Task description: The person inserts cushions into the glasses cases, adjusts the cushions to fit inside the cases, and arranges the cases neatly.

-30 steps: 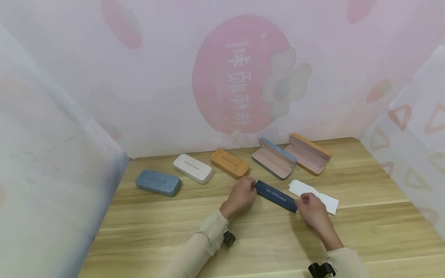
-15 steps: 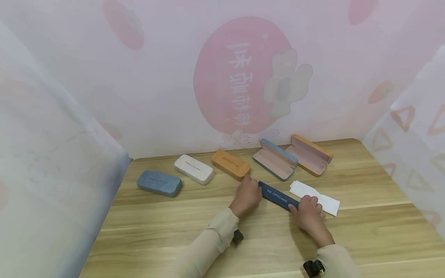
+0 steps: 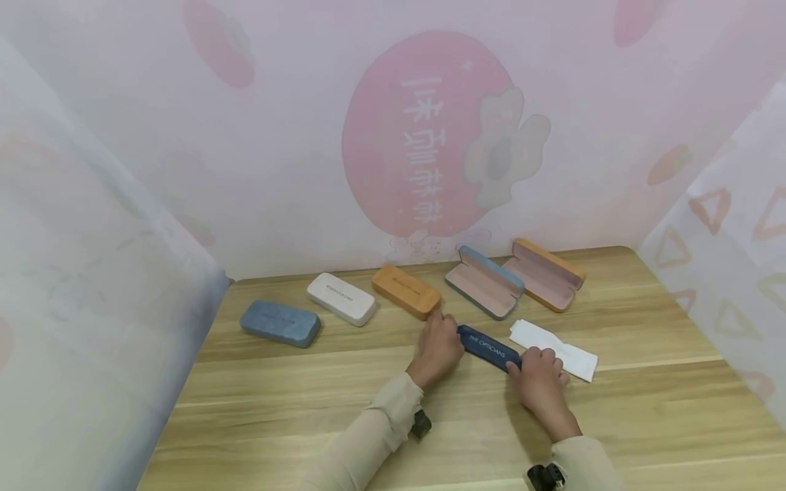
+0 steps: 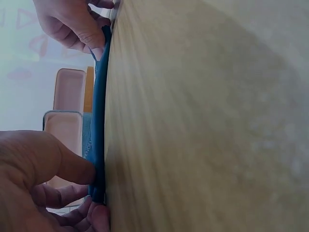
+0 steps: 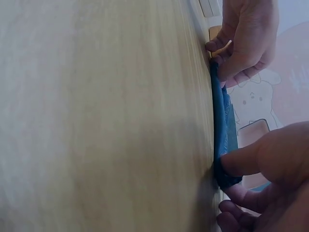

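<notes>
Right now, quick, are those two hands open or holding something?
Left hand: closed, pinching one end of the dark blue cloth.
Right hand: closed, pinching the cloth's other end.

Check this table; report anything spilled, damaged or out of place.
Nothing looks spilled or damaged. Mildly odd: the white cloth has an uneven outline, and one blue case and one orange case stand open while three others are shut.
</notes>
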{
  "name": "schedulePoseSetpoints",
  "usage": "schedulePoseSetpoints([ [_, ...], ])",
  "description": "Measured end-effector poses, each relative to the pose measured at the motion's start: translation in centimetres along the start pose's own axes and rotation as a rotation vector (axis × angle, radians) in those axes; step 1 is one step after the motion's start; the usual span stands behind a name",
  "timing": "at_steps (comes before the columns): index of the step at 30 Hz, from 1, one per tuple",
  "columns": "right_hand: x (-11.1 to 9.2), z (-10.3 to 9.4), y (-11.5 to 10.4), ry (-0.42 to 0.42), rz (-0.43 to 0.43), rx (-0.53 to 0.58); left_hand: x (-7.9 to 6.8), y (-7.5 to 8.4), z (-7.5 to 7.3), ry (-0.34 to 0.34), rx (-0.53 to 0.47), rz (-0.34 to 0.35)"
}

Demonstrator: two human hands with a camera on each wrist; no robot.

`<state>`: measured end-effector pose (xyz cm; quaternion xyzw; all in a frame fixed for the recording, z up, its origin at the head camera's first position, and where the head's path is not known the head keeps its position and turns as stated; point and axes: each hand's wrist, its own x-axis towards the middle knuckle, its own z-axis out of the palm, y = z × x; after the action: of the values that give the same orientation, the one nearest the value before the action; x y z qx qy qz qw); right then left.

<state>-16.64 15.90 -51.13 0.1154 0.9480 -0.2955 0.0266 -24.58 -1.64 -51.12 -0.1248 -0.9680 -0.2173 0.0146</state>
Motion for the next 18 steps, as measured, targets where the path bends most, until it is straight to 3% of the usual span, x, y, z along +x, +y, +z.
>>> schedulePoseSetpoints([
  [4,0.1,0.1,0.1,0.018,-0.019,0.055,-0.2,-0.4,-0.3,-0.013,-0.102,0.006],
  [11,0.5,-0.1,0.4,0.045,-0.041,0.183,-0.7,-1.0,-1.0,0.024,-0.252,0.030],
  [18,0.3,-0.8,1.1,0.035,0.017,0.306,-1.2,-1.3,-1.5,-0.026,-0.359,0.018],
])
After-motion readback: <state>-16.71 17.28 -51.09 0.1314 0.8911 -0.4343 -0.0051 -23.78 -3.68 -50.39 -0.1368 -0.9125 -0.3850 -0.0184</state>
